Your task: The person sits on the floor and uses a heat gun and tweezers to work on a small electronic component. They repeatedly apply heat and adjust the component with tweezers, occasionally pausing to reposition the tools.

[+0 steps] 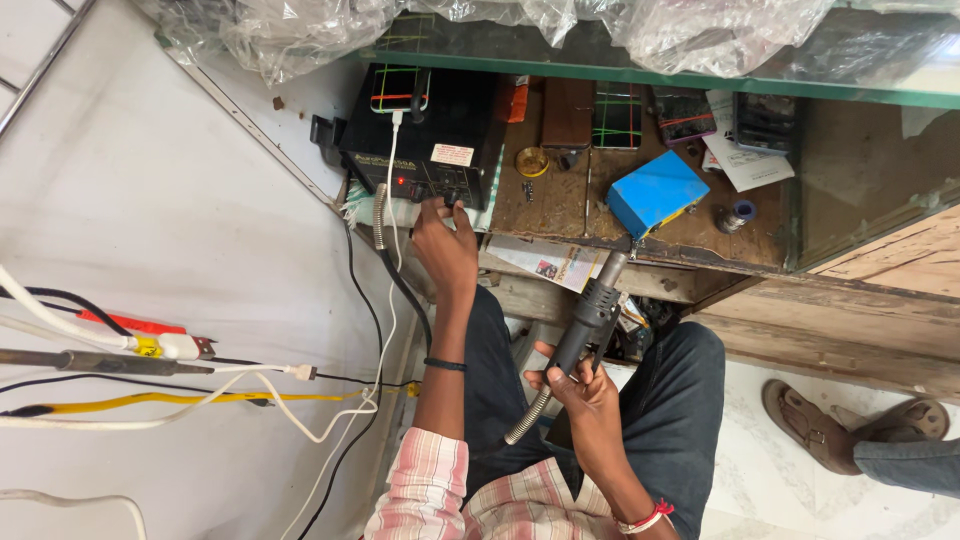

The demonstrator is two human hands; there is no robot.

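Observation:
My left hand [445, 245] reaches forward, its fingertips on the knobs at the front of a black box-shaped station [440, 125] with a small red light. My right hand [588, 392] is closed around the handle of a black hot-air gun [592, 315]. The gun's metal nozzle points up toward the edge of the wooden workbench [560, 205], and its ribbed hose hangs below my hand. A phone [400, 88] showing green and red lines lies on top of the station with a white cable plugged into it.
A blue box [655, 190], more phones [618, 115], papers and small parts lie on the bench. Loose cables [180, 375] and a soldering iron cross the white surface at left. Crumpled plastic [690, 30] hangs above. Another person's sandalled foot [810, 425] rests at lower right.

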